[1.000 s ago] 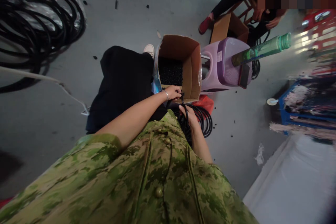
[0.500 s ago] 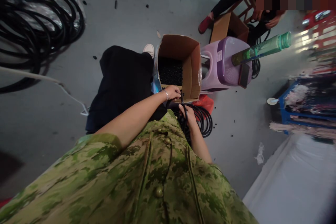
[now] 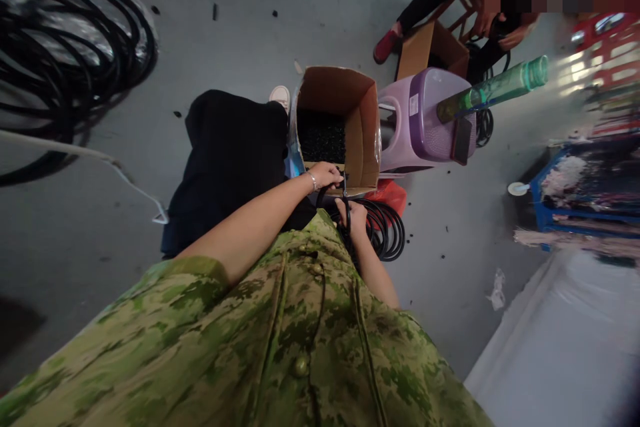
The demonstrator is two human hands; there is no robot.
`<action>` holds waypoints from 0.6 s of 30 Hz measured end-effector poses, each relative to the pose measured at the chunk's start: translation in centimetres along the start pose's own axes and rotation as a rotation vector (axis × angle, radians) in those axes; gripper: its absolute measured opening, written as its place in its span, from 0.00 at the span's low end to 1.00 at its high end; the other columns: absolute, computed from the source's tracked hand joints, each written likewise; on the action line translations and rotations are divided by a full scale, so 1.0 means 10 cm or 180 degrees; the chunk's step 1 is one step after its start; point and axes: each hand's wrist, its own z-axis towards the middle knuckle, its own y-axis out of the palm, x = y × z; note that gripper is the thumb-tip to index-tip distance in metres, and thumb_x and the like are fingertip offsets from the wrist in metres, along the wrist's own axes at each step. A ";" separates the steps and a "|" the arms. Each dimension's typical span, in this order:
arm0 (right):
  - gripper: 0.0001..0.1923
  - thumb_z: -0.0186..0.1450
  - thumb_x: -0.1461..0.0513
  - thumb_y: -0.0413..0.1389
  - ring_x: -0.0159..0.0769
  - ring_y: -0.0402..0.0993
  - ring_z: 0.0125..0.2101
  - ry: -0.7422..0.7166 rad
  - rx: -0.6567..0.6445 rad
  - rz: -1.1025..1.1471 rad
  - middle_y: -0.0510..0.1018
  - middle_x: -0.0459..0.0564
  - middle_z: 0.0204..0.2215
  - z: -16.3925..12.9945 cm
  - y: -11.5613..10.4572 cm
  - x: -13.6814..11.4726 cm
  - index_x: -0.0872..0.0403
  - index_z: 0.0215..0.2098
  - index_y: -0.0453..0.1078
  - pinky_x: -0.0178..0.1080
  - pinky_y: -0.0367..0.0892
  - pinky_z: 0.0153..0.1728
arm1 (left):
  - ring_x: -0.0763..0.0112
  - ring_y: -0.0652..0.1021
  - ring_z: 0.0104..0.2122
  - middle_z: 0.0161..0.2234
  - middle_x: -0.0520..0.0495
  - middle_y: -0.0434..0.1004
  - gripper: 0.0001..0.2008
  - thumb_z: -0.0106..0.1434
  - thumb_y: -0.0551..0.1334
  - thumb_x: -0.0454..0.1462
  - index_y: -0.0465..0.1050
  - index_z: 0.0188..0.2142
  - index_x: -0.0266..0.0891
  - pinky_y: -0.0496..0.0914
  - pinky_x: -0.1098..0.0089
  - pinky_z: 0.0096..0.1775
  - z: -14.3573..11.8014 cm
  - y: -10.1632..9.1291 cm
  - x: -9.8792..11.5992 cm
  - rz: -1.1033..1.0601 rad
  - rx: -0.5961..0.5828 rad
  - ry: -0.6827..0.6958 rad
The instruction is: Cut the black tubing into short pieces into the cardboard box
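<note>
Both hands have drawn a little closer together since the earlier frame, and the whole view has slid slightly up and left, so the box and stool sit a touch higher in the frame. At the centre, the left hand, with a thin bracelet at the wrist, is closed around a strand of the black cable just in front of the near edge of the cardboard box. Directly below it, the right hand is curled shut on the same cable, which runs up between the two hands; the rest of it lies as a coil on the floor at right of centre, touching the right hand. The open box holds a dark mass of small black pieces. Left of it lies a black cloth-covered lap or leg, with a white shoe at its far end. Right of the box stands a lilac plastic stool, and a green bottle rests on it, tilted toward the upper right. In the upper right another person's hands work at a second cardboard box. A big heap of black hose fills the upper left, and a camouflage jacket fills the bottom.
</note>
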 end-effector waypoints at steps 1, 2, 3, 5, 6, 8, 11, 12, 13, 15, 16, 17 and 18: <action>0.28 0.61 0.40 0.51 0.32 0.64 0.19 0.0027 0.0022 0.0021 0.66 0.44 0.13 0.02 -0.01 -0.01 0.52 0.17 0.65 0.33 0.58 0.23 | 0.81 0.72 0.18 0.20 0.53 0.73 0.08 0.63 0.66 0.35 0.71 0.29 0.35 0.66 0.79 0.24 -0.02 0.00 0.02 -0.0109 -0.0041 -0.0066; 0.28 0.62 0.40 0.51 0.32 0.65 0.19 0.0035 0.0047 0.0006 0.66 0.44 0.13 0.04 -0.02 -0.02 0.52 0.18 0.65 0.32 0.58 0.24 | 0.80 0.72 0.18 0.20 0.54 0.72 0.07 0.66 0.63 0.35 0.70 0.30 0.35 0.66 0.79 0.25 -0.04 0.01 0.03 -0.0240 -0.0091 -0.0144; 0.28 0.62 0.40 0.51 0.32 0.65 0.19 0.0013 0.0078 -0.0054 0.67 0.44 0.14 0.05 -0.04 -0.04 0.52 0.18 0.66 0.32 0.58 0.24 | 0.80 0.71 0.18 0.20 0.54 0.72 0.07 0.67 0.61 0.35 0.69 0.32 0.36 0.67 0.78 0.25 -0.06 0.01 0.04 -0.0376 -0.0123 -0.0220; 0.28 0.62 0.40 0.52 0.32 0.64 0.20 -0.0098 0.0162 -0.0286 0.68 0.45 0.15 0.08 -0.07 -0.08 0.53 0.19 0.67 0.33 0.57 0.24 | 0.80 0.69 0.16 0.18 0.56 0.69 0.07 0.69 0.58 0.35 0.68 0.33 0.36 0.66 0.77 0.24 -0.07 0.02 0.06 -0.0587 -0.0102 -0.0290; 0.28 0.62 0.40 0.52 0.32 0.63 0.21 -0.0159 0.0200 -0.0417 0.68 0.45 0.16 0.09 -0.08 -0.10 0.53 0.19 0.68 0.33 0.57 0.25 | 0.81 0.67 0.15 0.18 0.56 0.68 0.07 0.69 0.59 0.35 0.68 0.33 0.37 0.65 0.78 0.23 -0.07 0.02 0.06 -0.0637 -0.0037 -0.0259; 0.28 0.62 0.40 0.52 0.32 0.62 0.22 -0.0224 0.0256 -0.0603 0.70 0.46 0.17 0.10 -0.10 -0.13 0.54 0.19 0.69 0.33 0.57 0.26 | 0.82 0.64 0.14 0.17 0.57 0.67 0.08 0.67 0.61 0.35 0.68 0.31 0.37 0.62 0.78 0.22 -0.07 0.01 0.06 -0.0624 0.0112 -0.0131; 0.28 0.62 0.40 0.52 0.34 0.64 0.24 -0.0208 0.0277 -0.0696 0.72 0.48 0.19 0.08 -0.10 -0.14 0.53 0.21 0.70 0.34 0.58 0.27 | 0.83 0.63 0.15 0.18 0.56 0.67 0.09 0.65 0.64 0.36 0.68 0.29 0.36 0.60 0.79 0.21 -0.05 -0.01 0.04 -0.0476 0.0233 0.0057; 0.27 0.62 0.40 0.53 0.34 0.65 0.24 -0.0185 0.0274 -0.0681 0.73 0.48 0.20 0.08 -0.09 -0.14 0.53 0.21 0.70 0.34 0.58 0.27 | 0.83 0.63 0.15 0.18 0.56 0.67 0.09 0.65 0.64 0.36 0.68 0.29 0.36 0.59 0.79 0.21 -0.05 -0.02 0.04 -0.0423 0.0252 0.0097; 0.27 0.62 0.40 0.53 0.35 0.66 0.24 -0.0147 0.0247 -0.0619 0.73 0.48 0.19 0.08 -0.09 -0.14 0.53 0.21 0.70 0.34 0.59 0.27 | 0.83 0.63 0.15 0.18 0.56 0.67 0.09 0.64 0.64 0.36 0.69 0.29 0.36 0.59 0.79 0.21 -0.05 -0.03 0.04 -0.0375 0.0269 0.0129; 0.28 0.61 0.39 0.52 0.34 0.67 0.23 -0.0030 0.0079 -0.0284 0.73 0.48 0.19 0.10 -0.09 -0.13 0.52 0.22 0.69 0.34 0.60 0.27 | 0.83 0.62 0.15 0.18 0.56 0.68 0.08 0.64 0.64 0.35 0.70 0.28 0.36 0.58 0.78 0.21 -0.06 -0.03 0.05 -0.0264 0.0271 0.0191; 0.28 0.61 0.38 0.52 0.34 0.68 0.22 0.0022 -0.0052 -0.0028 0.73 0.47 0.19 0.12 -0.09 -0.13 0.53 0.23 0.69 0.34 0.61 0.27 | 0.83 0.62 0.15 0.19 0.56 0.68 0.08 0.64 0.64 0.34 0.70 0.28 0.36 0.57 0.78 0.21 -0.07 -0.03 0.05 -0.0193 0.0246 0.0219; 0.28 0.61 0.38 0.51 0.33 0.69 0.22 0.0059 -0.0195 0.0246 0.74 0.47 0.20 0.14 -0.10 -0.13 0.53 0.24 0.70 0.34 0.62 0.27 | 0.83 0.62 0.15 0.18 0.56 0.67 0.08 0.64 0.63 0.34 0.71 0.28 0.36 0.56 0.78 0.21 -0.07 -0.03 0.06 -0.0114 0.0211 0.0249; 0.29 0.61 0.38 0.51 0.33 0.70 0.22 0.0090 -0.0325 0.0503 0.75 0.48 0.22 0.17 -0.11 -0.14 0.53 0.26 0.71 0.34 0.63 0.27 | 0.83 0.61 0.15 0.18 0.56 0.67 0.08 0.64 0.63 0.34 0.71 0.28 0.36 0.56 0.78 0.21 -0.08 -0.03 0.06 -0.0038 0.0171 0.0287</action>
